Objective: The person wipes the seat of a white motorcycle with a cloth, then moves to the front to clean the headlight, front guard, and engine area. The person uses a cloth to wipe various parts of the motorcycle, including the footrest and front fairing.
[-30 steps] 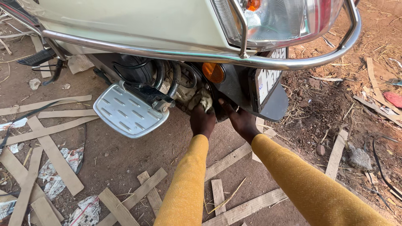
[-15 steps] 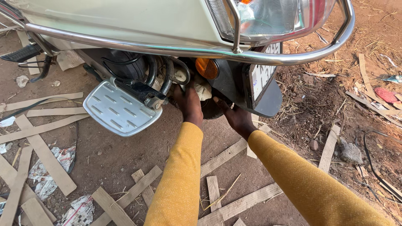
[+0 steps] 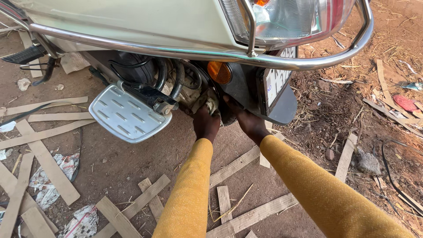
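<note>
My left hand [image 3: 206, 124] reaches under the rear of a cream scooter [image 3: 145, 24]. Its fingers are closed around a pale, dirty rag [image 3: 210, 102] pressed against the engine parts [image 3: 185, 86]. My right hand [image 3: 247, 122] is just to the right of it, pushed in below the black rear mudguard [image 3: 282, 108]; its fingertips are hidden behind the bodywork. Both arms wear mustard-yellow sleeves. An orange reflector [image 3: 219, 72] sits right above the hands.
A ridged metal footrest [image 3: 128, 115] sticks out left of my hands. A chrome guard rail [image 3: 282, 61] runs round the tail lamp [image 3: 286, 20]. Several wooden slats [image 3: 233, 165] and scraps of paper [image 3: 46, 189] litter the dirt ground; stones [image 3: 368, 162] lie at the right.
The view has shifted slightly. My left hand has moved right, from the black hoses to beneath the orange reflector. My right hand stays under the mudguard.
</note>
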